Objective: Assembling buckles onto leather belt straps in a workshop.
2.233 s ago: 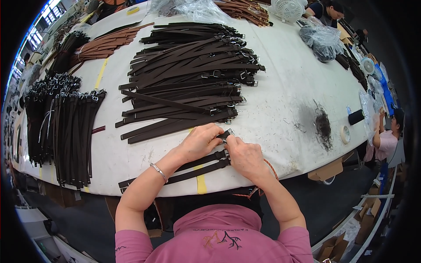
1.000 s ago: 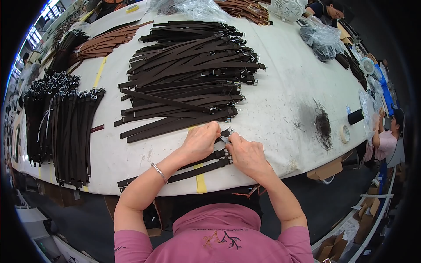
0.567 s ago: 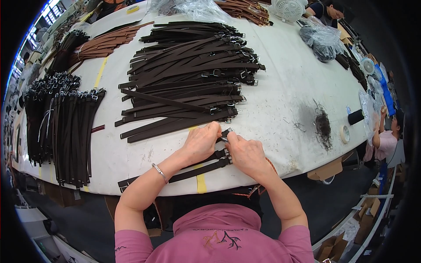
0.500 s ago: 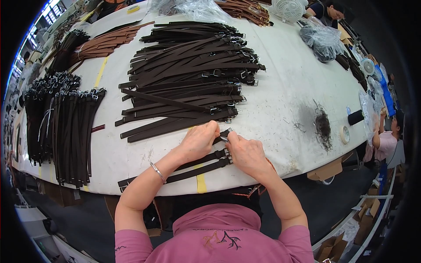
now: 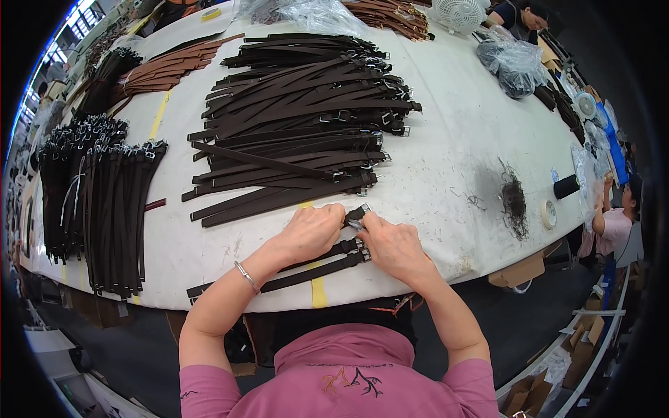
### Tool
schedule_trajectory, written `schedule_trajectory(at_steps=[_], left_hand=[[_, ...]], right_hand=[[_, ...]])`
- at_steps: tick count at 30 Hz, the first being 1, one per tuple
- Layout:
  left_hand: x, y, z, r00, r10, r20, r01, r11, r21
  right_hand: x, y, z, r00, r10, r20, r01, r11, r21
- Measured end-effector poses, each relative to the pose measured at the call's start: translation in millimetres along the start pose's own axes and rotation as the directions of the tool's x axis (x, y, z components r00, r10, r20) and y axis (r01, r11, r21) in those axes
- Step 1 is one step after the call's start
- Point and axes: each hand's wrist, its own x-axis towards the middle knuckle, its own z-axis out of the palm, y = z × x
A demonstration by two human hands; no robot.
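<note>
My left hand [image 5: 311, 233] is closed, with its fingers pressed on a dark brown buckled strap [image 5: 354, 217] lying on the table. Close to it, my right hand [image 5: 396, 247] is curled around small metal snips [image 5: 355, 225], mostly hidden by the fingers; its thumb and forefinger are by the strap's silver buckle [image 5: 366, 208]. Two more dark straps [image 5: 317, 270] lie side by side under my wrists, buckles to the right. Beyond my hands spreads a large pile of similar straps [image 5: 293, 118].
Bundled dark straps [image 5: 115, 209] hang over the table's left edge. Brown straps [image 5: 174, 66] lie farther back. On the right are a heap of thread scraps [image 5: 513, 205], a black thread spool [image 5: 566, 186] and a tape roll [image 5: 548, 214]. Two other people work at the far right.
My left hand has come down and slightly left, from above the buckle to beside the strap. My right hand stays nearly in place with the snips.
</note>
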Motion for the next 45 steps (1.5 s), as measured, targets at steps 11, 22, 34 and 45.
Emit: schedule_trajectory(at_steps=[11, 22, 34, 45], left_hand=[[-0.8, 1.3, 3.2, 0.997, 0.021, -0.071, -0.022, 1.0, -0.015], [3.6, -0.4, -6.4, 0.981, -0.118, -0.156, 0.051, 0.923, -0.38], [5.9, -1.2, 7.8, 0.939, -0.245, -0.243, 0.046, 0.787, -0.616], [5.8, 1.3, 5.3, 0.95, -0.27, -0.155, 0.13, 0.796, -0.591]], right_hand=[[2.3, -5.1, -3.6, 0.999, 0.007, 0.044, -0.006, 1.0, -0.007], [0.7, -5.3, -4.5, 0.999, 0.009, -0.032, -0.01, 0.999, -0.032], [1.2, -12.1, -3.6, 0.999, 0.038, -0.023, -0.04, 0.995, -0.087], [1.6, -18.9, 2.5, 0.993, 0.114, -0.032, -0.117, 0.99, -0.08]])
